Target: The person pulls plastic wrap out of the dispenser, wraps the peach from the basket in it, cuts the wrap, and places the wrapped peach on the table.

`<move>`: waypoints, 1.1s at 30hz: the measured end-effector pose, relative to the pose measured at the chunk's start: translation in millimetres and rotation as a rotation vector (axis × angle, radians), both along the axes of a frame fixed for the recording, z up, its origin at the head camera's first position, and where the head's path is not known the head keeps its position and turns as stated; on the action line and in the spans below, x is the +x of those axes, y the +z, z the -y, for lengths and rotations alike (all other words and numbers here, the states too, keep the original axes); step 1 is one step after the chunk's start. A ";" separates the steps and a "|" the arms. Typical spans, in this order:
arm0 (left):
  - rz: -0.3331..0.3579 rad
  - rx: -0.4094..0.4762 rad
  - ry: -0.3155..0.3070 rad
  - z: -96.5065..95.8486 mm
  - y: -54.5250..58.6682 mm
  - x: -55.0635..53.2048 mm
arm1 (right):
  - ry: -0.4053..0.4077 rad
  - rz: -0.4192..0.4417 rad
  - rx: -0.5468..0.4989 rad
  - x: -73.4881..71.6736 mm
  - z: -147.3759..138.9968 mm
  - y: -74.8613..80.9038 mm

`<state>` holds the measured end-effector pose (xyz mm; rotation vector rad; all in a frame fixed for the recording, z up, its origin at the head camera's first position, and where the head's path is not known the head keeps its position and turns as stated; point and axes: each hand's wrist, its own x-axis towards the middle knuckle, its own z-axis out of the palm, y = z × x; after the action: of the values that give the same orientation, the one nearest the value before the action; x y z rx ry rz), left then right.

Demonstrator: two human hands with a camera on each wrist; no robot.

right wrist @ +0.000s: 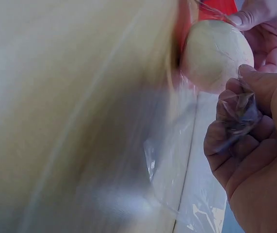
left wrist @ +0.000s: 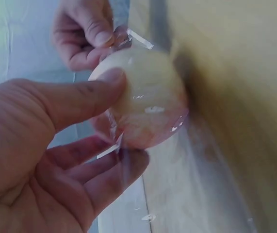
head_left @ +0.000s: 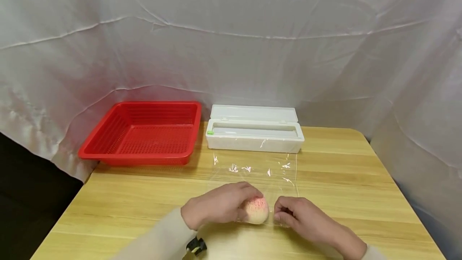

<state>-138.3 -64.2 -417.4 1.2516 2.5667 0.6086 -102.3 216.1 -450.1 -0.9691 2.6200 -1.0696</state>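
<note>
My left hand [head_left: 221, 204] grips a round peach [head_left: 257, 212], cream-coloured with a pink blush, near the table's front. In the left wrist view the thumb lies on one side of the peach [left wrist: 145, 97] and the fingers on the other, with clear film stretched over the fruit. Just to the right, my right hand [head_left: 304, 216] pinches a bunched edge of the plastic wrap [right wrist: 240, 114] between thumb and curled fingers. From there the transparent sheet [head_left: 252, 169] runs back across the table to a white cling film dispenser [head_left: 254, 143], whose lid stands up.
A red perforated plastic basket [head_left: 144, 156] stands at the back left, beside the dispenser. A small green slider [head_left: 210, 132] sits at the dispenser's left end. Behind the wooden table [head_left: 353, 179] hangs a grey-white curtain [head_left: 231, 63].
</note>
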 end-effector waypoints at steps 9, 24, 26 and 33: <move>0.194 -0.031 -0.017 -4.2 8.5 -32.8 | -0.065 0.192 -0.114 -13.7 -8.6 -0.6; 0.560 0.016 0.021 -4.1 2.7 -72.2 | -0.279 0.206 -0.085 -34.1 -40.2 4.1; 0.608 0.030 0.014 -3.6 1.1 -76.2 | -0.362 0.060 0.008 -35.5 -42.5 7.9; 0.770 0.095 -0.027 -0.6 -7.5 -88.0 | -0.449 -0.628 0.075 -26.5 -13.2 24.4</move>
<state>-226.3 -63.6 -425.0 0.8375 1.8904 0.9819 -128.8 229.3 -425.7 -0.8174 3.4889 -0.8219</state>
